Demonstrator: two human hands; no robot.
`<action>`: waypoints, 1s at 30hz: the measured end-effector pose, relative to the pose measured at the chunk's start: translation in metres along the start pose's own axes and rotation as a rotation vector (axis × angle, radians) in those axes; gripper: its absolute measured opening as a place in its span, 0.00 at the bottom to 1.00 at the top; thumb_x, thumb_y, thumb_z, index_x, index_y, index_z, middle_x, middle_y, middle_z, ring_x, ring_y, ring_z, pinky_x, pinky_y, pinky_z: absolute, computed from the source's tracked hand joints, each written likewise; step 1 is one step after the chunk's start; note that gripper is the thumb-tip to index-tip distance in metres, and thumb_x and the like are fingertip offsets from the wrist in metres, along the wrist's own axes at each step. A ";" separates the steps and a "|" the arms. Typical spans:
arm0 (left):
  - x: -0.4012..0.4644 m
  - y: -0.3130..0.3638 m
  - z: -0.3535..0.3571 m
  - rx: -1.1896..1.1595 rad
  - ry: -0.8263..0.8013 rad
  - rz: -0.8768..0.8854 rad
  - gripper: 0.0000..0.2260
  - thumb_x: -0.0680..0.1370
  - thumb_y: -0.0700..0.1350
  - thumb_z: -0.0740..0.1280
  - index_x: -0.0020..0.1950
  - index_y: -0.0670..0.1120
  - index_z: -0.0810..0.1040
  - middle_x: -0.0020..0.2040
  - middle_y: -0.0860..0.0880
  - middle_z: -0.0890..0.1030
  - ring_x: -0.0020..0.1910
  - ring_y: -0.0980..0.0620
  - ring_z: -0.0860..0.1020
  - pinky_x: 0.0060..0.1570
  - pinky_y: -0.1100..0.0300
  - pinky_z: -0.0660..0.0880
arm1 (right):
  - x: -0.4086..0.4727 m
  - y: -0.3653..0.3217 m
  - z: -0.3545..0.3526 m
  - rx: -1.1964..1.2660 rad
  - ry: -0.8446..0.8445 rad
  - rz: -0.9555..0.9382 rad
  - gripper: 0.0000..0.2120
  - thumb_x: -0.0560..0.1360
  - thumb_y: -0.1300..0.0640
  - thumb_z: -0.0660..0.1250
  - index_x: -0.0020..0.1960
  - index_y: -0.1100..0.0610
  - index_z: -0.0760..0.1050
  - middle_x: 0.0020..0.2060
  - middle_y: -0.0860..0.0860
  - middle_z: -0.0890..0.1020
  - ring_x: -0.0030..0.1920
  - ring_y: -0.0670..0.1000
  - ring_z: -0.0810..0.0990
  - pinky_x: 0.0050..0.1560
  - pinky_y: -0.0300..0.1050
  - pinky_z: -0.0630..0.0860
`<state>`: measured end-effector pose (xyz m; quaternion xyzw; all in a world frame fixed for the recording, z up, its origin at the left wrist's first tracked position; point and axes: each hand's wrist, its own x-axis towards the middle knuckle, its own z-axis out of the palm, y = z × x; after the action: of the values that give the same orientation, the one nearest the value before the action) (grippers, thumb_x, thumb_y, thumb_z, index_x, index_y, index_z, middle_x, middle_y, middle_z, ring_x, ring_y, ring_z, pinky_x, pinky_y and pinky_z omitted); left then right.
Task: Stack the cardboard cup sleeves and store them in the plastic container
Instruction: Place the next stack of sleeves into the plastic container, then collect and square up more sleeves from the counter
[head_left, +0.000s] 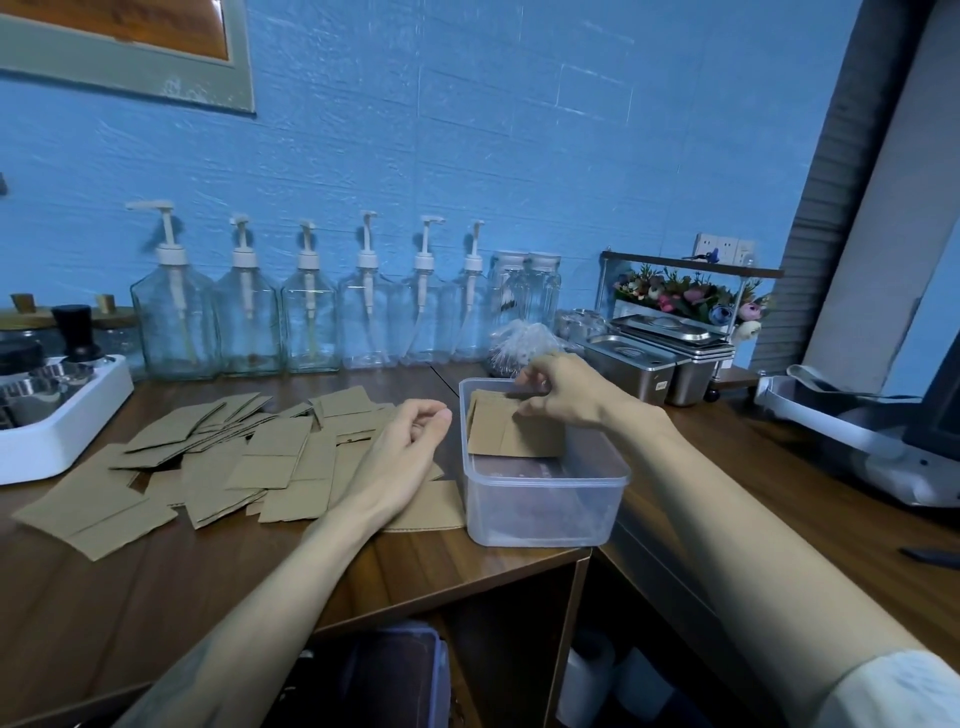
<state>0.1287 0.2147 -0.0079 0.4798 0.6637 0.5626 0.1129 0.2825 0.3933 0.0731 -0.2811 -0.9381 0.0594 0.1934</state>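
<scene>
Nearest us, our two bare forearms reach out over the wooden surface (156, 597). Our right hand (563, 389) pinches a small stack of cardboard sleeves (511, 431) at its top edge, holding it upright inside the far end of the clear plastic container (545, 499). Our left hand (410, 441) hovers just left of the container, fingers (434, 415) loosely curled, holding nothing. More loose sleeves (218, 462) lie scattered flat across the surface to the left, below a row of pump bottles (306, 312).
</scene>
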 end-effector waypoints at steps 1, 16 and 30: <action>-0.001 -0.002 -0.001 0.031 0.014 0.024 0.08 0.81 0.55 0.61 0.58 0.57 0.76 0.55 0.55 0.79 0.55 0.60 0.76 0.50 0.68 0.67 | -0.001 -0.004 -0.003 0.025 0.008 -0.009 0.17 0.72 0.52 0.75 0.58 0.55 0.77 0.51 0.51 0.76 0.50 0.51 0.73 0.47 0.41 0.66; -0.070 -0.023 -0.131 0.577 0.175 0.282 0.04 0.79 0.46 0.65 0.49 0.50 0.80 0.44 0.55 0.77 0.48 0.53 0.75 0.48 0.58 0.68 | -0.024 -0.144 -0.002 0.251 0.083 -0.245 0.08 0.76 0.60 0.70 0.55 0.59 0.81 0.48 0.52 0.82 0.48 0.50 0.79 0.50 0.41 0.73; -0.109 -0.038 -0.196 0.432 0.285 0.102 0.05 0.79 0.45 0.68 0.45 0.50 0.83 0.46 0.56 0.79 0.48 0.56 0.76 0.51 0.62 0.71 | -0.060 -0.167 0.098 -0.075 -0.167 -0.090 0.27 0.76 0.40 0.65 0.60 0.64 0.76 0.66 0.57 0.67 0.68 0.60 0.67 0.67 0.55 0.68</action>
<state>0.0297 0.0100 -0.0161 0.4415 0.7525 0.4749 -0.1154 0.2058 0.2205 -0.0004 -0.2398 -0.9642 0.0387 0.1064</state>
